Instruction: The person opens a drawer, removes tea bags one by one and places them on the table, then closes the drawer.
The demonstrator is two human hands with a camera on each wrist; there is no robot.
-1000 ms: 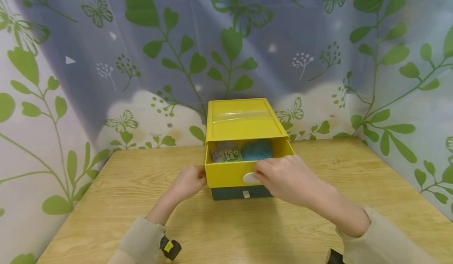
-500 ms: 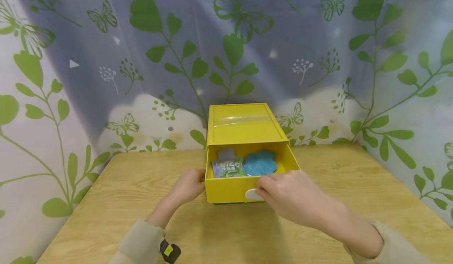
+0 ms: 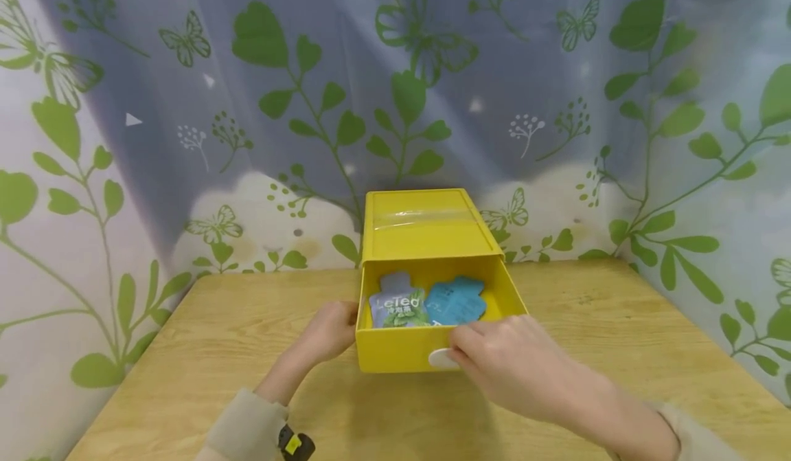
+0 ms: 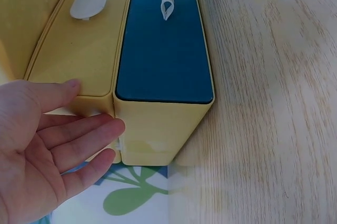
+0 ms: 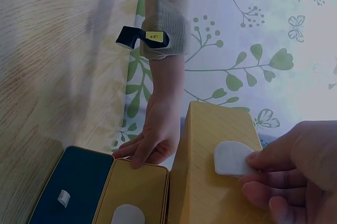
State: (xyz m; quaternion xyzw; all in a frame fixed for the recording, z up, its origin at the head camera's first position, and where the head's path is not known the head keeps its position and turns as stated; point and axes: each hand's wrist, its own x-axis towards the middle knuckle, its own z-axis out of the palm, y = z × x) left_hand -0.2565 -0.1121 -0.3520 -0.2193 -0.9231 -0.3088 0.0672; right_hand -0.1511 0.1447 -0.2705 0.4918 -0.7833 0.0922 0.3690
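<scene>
My right hand (image 3: 509, 361) pinches the white tab (image 5: 231, 158) on the front of the yellow top drawer (image 3: 392, 351), which stands pulled far out of the yellow drawer cabinet (image 3: 426, 238). Inside lie a purple LeTea packet (image 3: 395, 303) with green leaves and a blue packet (image 3: 456, 301). At the cabinet's left side is my left hand (image 4: 47, 145), its thumb on the edge of the yellow middle drawer's front (image 4: 79, 45) and the fingers extended along the side wall. Beneath, the dark teal drawer (image 4: 163, 50) with a white loop is closed; the head view hides both lower drawers.
The cabinet stands on a wood-grain table (image 3: 235, 337), close to a leaf-and-butterfly patterned curtain (image 3: 544, 104) at the back. Clear tape (image 3: 426, 218) crosses the cabinet's top. A black wrist device (image 3: 295, 444) sits at the left cuff.
The top drawer has come out toward me with my right hand on its tab, showing more of both packets. My left hand has stayed at the cabinet's side.
</scene>
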